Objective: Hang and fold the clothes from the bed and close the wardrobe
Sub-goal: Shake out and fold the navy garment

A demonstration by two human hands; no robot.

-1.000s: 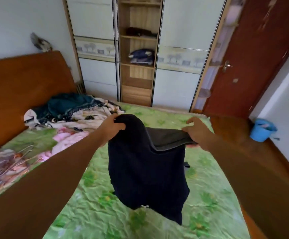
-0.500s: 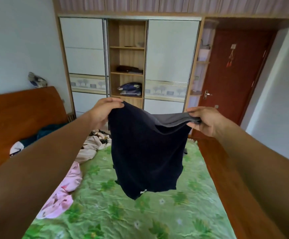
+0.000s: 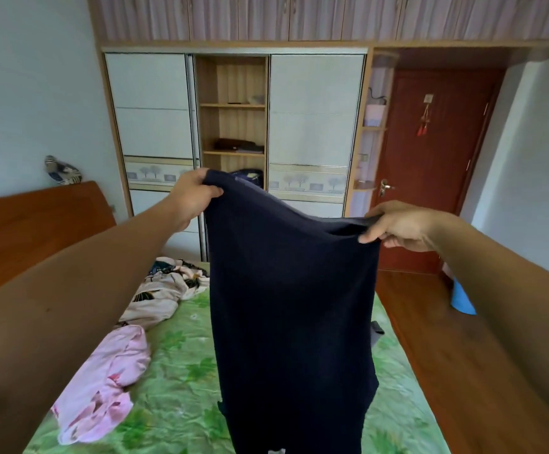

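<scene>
A dark navy garment [image 3: 293,306] hangs spread out in the air over the bed [image 3: 181,401]. My left hand [image 3: 191,194] grips its upper left corner, and my right hand [image 3: 397,227] pinches its upper right corner, a little lower. The cloth drops down past the frame's bottom edge. On the green sheet to the left lie a pink garment [image 3: 102,385] and a beige patterned one [image 3: 158,296]. The wardrobe [image 3: 234,126] stands ahead with its middle section open, showing shelves with folded dark clothes [image 3: 238,145].
A brown headboard [image 3: 37,231] runs along the left. The red-brown room door [image 3: 430,165] is shut at the right. A blue bin [image 3: 461,298] stands on the wooden floor beside the bed, partly behind my right arm.
Both hands have lifted the navy garment higher and drawn it wider, so it hangs longer and flatter. My view has tilted up toward the wardrobe.
</scene>
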